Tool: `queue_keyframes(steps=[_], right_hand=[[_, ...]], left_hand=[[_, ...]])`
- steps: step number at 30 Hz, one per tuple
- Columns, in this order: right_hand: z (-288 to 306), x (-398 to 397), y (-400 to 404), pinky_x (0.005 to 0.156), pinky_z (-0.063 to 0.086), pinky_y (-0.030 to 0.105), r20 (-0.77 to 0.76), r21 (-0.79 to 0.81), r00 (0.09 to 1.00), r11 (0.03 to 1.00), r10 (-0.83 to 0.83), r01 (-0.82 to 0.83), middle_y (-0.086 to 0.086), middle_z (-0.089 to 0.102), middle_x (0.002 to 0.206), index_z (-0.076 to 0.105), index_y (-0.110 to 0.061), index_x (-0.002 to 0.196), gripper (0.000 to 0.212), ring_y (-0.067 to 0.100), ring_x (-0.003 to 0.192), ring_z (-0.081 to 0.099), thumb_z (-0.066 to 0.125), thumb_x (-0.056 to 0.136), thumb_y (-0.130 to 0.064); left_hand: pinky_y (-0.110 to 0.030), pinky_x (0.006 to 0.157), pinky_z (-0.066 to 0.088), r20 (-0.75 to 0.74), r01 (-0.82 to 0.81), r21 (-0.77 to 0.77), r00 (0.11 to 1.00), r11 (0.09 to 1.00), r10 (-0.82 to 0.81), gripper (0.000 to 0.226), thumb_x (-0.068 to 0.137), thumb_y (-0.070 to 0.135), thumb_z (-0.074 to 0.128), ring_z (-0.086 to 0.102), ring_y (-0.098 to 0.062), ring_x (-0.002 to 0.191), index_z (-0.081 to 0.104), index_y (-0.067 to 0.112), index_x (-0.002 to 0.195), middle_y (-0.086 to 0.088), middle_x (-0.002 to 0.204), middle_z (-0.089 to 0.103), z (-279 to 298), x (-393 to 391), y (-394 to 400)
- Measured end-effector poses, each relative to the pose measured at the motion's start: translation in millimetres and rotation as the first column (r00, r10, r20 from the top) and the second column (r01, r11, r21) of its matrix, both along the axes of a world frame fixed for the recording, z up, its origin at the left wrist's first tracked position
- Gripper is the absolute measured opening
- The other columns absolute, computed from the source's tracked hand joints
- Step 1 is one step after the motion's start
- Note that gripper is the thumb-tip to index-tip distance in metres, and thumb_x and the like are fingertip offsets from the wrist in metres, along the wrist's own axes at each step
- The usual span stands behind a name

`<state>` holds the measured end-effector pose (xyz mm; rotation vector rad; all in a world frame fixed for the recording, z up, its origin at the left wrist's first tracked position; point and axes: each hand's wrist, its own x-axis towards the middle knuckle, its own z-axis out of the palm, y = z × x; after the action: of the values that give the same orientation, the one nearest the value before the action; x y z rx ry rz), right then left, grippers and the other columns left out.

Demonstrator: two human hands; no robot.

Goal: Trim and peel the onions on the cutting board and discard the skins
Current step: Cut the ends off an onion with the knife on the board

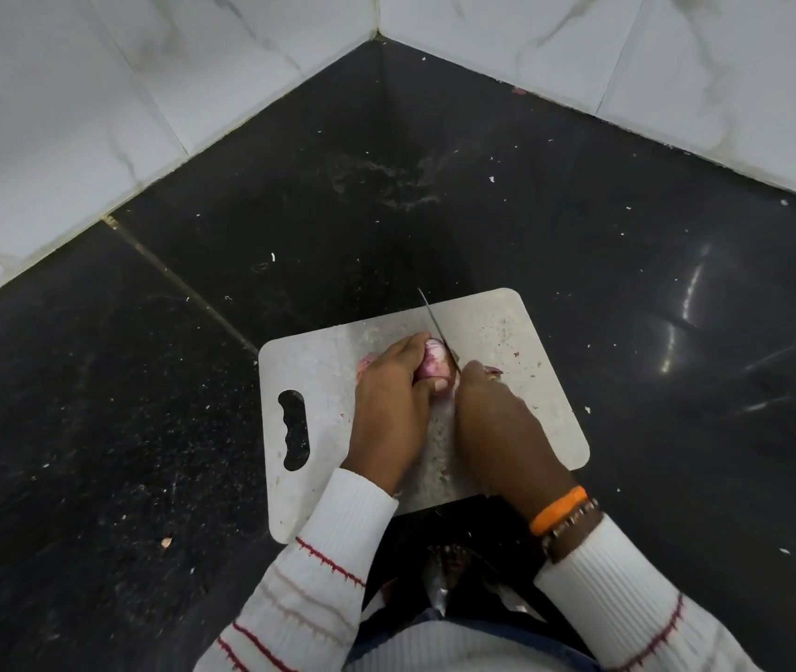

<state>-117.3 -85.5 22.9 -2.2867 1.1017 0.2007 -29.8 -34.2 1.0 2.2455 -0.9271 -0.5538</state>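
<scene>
Now | left hand (389,400) clamped around onion (436,363) on cutting board (522,390) | right hand (493,409) gripping knife (435,324)

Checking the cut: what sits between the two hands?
Head view: the onion and knife blade lie between left hand and right hand.

A home kitchen, by the look of it: a black speckled stone countertop (507,244) runs into a corner under white marble-patterned wall tiles (95,104). A pale plastic cutting board (532,380) with a handle slot lies on it, where a person works at a red onion (435,363) with a knife (435,322). Food scraps and crumbs dot the dark surface
</scene>
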Motion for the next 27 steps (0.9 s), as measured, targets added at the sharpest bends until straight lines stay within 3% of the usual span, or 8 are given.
queue_keyframes(steps=[3,8,12,16,21,27], right_hand=[[0.9,2.2,-1.4,0.059,0.032,0.023,-0.007,0.024,1.000,1.000,-0.013,0.013,0.012,0.058,0.105,0.037,-0.008,0.114,0.018,0.016,0.067,0.039,0.037,0.096,-0.012],[-2.3,0.7,-0.2,0.065,0.034,0.028,-0.027,-0.050,1.000,0.999,0.012,-0.014,0.011,0.059,0.104,0.034,-0.009,0.117,0.021,0.019,0.074,0.048,0.037,0.096,-0.013],[-7.0,-2.5,0.5,0.063,0.032,0.027,-0.030,-0.052,1.000,0.999,0.006,-0.008,0.010,0.060,0.103,0.035,-0.011,0.116,0.022,0.017,0.069,0.043,0.040,0.095,-0.011],[-15.3,-2.8,0.4,0.063,0.033,0.028,0.003,-0.110,1.000,0.994,0.016,-0.015,0.010,0.060,0.102,0.033,-0.011,0.117,0.022,0.024,0.083,0.059,0.037,0.096,-0.012],[-28.1,8.4,-9.2,0.051,0.027,0.022,0.047,-0.119,0.999,0.993,0.003,0.002,0.007,0.061,0.099,0.038,-0.013,0.110,0.015,0.015,0.065,0.043,0.039,0.096,-0.016],[-44.0,8.3,-6.5,0.061,0.042,0.028,0.082,-0.204,0.996,0.978,-0.027,0.044,0.008,0.064,0.096,0.037,-0.012,0.116,0.021,0.024,0.077,0.063,0.039,0.096,-0.020]], left_hand=[[-0.023,0.109,0.028,0.004,-0.002,-0.008,1.000,1.000,0.002,0.045,0.092,0.011,0.057,0.046,-0.019,0.129,0.048,0.015,0.136,-0.002,0.140,0.051,-0.3,-2.3,1.3],[-0.023,0.110,0.027,0.016,-0.006,0.004,1.000,1.000,0.006,0.046,0.093,0.012,0.056,0.044,-0.018,0.130,0.047,0.015,0.137,-0.001,0.141,0.049,-1.0,0.8,-1.2],[-0.021,0.108,0.027,0.042,0.015,0.018,0.999,1.000,-0.015,0.045,0.092,0.009,0.057,0.045,-0.018,0.129,0.048,0.014,0.136,-0.003,0.139,0.051,-2.7,0.0,-0.7],[-0.028,0.112,0.030,0.013,0.002,-0.013,1.000,1.000,-0.002,0.046,0.090,0.008,0.058,0.046,-0.019,0.128,0.049,0.014,0.135,-0.003,0.138,0.053,-0.9,2.2,-0.5],[-0.025,0.110,0.029,0.051,0.011,-0.012,0.999,1.000,-0.010,0.045,0.092,0.010,0.056,0.046,-0.018,0.128,0.048,0.014,0.136,-0.001,0.139,0.052,0.9,-3.5,0.1],[-0.023,0.109,0.027,0.103,-0.006,0.026,0.995,1.000,0.004,0.046,0.094,0.011,0.051,0.043,-0.017,0.131,0.043,0.015,0.139,-0.001,0.143,0.048,4.8,-8.7,-1.9]])
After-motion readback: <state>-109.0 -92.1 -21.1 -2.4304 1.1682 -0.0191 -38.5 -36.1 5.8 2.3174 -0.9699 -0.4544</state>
